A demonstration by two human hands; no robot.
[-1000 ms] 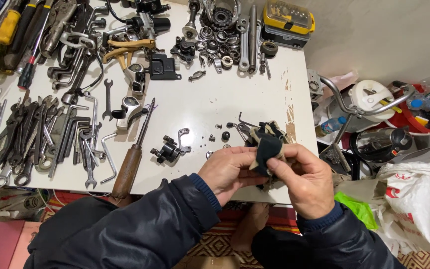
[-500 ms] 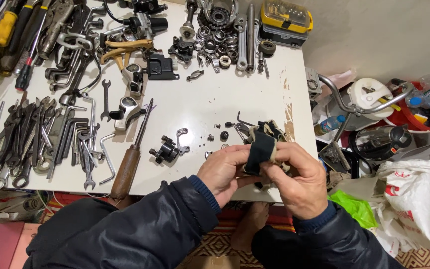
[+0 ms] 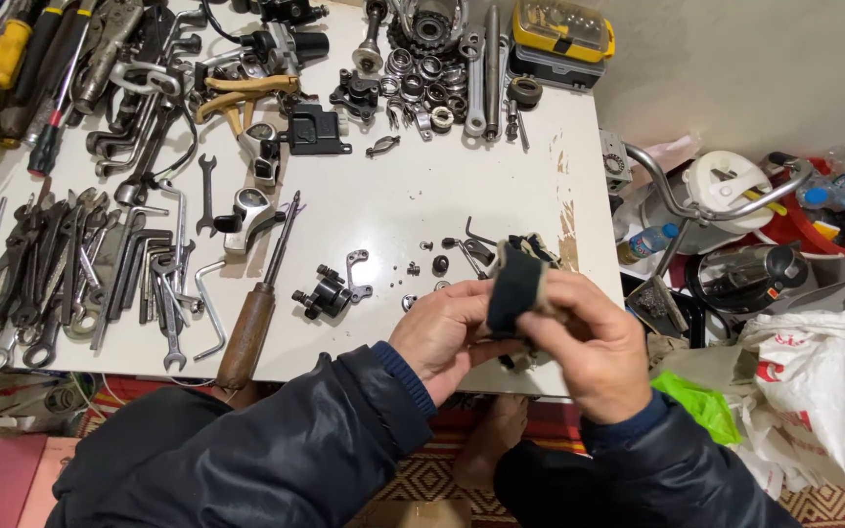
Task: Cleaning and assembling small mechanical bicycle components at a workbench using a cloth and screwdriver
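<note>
Black and flat, a small pad-like part point(image 3: 514, 289) is held upright above the near edge of the bench point(image 3: 383, 210), between both hands. The left hand point(image 3: 442, 337) grips its lower end, fingers closed on it from the left; the right hand point(image 3: 589, 342) is closed on it from the right, thumb and fingers pressed to its side and back. Whether a second piece lies behind the part cannot be told. Just beyond the hands, on the white bench top, lie small loose screws and a black round piece point(image 3: 439, 264), a bent metal bracket point(image 3: 356, 274) and a small black clamp assembly point(image 3: 322, 296). To the left of these a long tool with a brown wooden handle point(image 3: 246, 332) lies diagonally, its handle reaching the near edge. Farther left is a spread of wrenches and spanners point(image 3: 70, 274). At the far end are bearings and rings point(image 3: 427, 78), and a yellow-lidded case point(image 3: 559, 39) sits at the far right corner. The bench surface is scuffed near its right edge. Right of the bench, at floor level, stand a chrome handlebar point(image 3: 696, 205), a white plastic bag point(image 3: 814, 381) and a green bag point(image 3: 701, 406). The floor under the bench carries a patterned woven mat point(image 3: 432, 479); the wall behind is plain and pale.
</note>
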